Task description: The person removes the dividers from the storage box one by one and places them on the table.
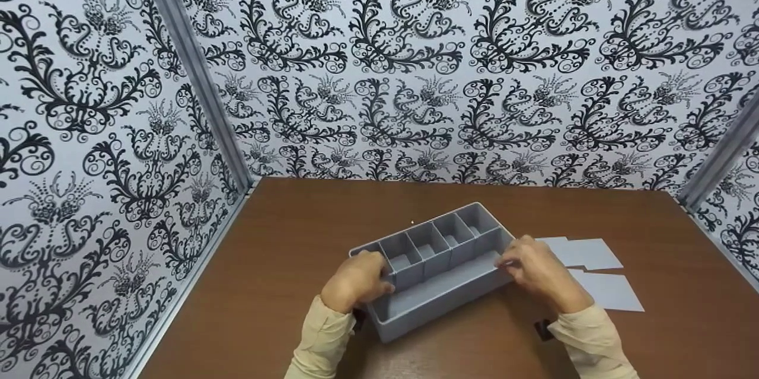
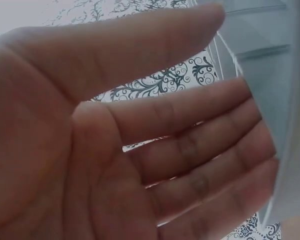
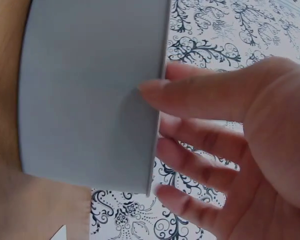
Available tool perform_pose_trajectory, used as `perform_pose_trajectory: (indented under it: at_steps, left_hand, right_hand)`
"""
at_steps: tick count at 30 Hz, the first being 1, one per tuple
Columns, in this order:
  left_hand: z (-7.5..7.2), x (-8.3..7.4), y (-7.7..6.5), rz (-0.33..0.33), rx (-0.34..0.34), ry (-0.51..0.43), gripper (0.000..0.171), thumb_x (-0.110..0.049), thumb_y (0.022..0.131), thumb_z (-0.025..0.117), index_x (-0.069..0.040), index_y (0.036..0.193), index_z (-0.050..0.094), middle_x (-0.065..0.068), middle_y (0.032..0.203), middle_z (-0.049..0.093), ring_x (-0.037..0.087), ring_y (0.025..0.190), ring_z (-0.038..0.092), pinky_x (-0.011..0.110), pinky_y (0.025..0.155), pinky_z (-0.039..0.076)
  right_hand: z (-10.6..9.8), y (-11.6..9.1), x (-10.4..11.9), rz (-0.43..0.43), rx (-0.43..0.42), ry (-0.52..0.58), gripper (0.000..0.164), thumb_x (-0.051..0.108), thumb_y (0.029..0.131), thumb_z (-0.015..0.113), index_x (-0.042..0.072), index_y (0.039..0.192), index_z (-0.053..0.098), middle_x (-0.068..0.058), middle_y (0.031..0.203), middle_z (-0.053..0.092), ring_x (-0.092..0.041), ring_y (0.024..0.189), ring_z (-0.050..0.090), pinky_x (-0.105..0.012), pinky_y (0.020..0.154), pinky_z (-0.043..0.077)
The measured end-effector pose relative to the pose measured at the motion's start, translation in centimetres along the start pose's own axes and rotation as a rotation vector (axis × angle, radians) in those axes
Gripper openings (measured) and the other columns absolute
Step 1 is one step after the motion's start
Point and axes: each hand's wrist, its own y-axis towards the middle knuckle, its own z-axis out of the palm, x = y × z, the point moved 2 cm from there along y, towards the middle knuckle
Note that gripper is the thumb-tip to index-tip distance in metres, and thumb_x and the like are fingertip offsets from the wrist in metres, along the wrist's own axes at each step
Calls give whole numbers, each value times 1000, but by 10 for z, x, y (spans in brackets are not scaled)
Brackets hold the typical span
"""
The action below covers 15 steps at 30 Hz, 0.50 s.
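Note:
A grey organizer tray [image 1: 442, 284] sits at a slant on the brown table, with a row of several small compartments at the back and one long compartment in front. My left hand [image 1: 357, 279] grips its left end, fingers reaching over the rim; in the left wrist view the fingertips of the left hand [image 2: 155, 145] are hidden at the tray [image 2: 270, 75]. At the right end, my right hand [image 1: 536, 267] pinches the rim. The right wrist view shows the thumb of that right hand [image 3: 225, 135] on the tray's outer wall [image 3: 90, 100], with fingers behind the edge.
White paper pieces [image 1: 611, 291] lie on the table [image 1: 284, 236] to the right, behind and beside my right forearm. A black-and-white patterned wall [image 1: 415, 70] closes the back, and another patterned panel [image 1: 107, 130] stands along the left edge.

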Motion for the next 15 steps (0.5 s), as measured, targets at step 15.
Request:
perform_pose_trajectory:
  at_steps: [15]
  left_hand:
    - [5,-18,-1,76,36,28,16,-23,77,81,-13,69,70,-7,63,57,7,58,47,25,56,44]
  right_hand:
    - [12,2,-3,257,-86,-1,19,-7,71,77,0,89,77,-12,90,62,-32,83,64,-48,75,53]
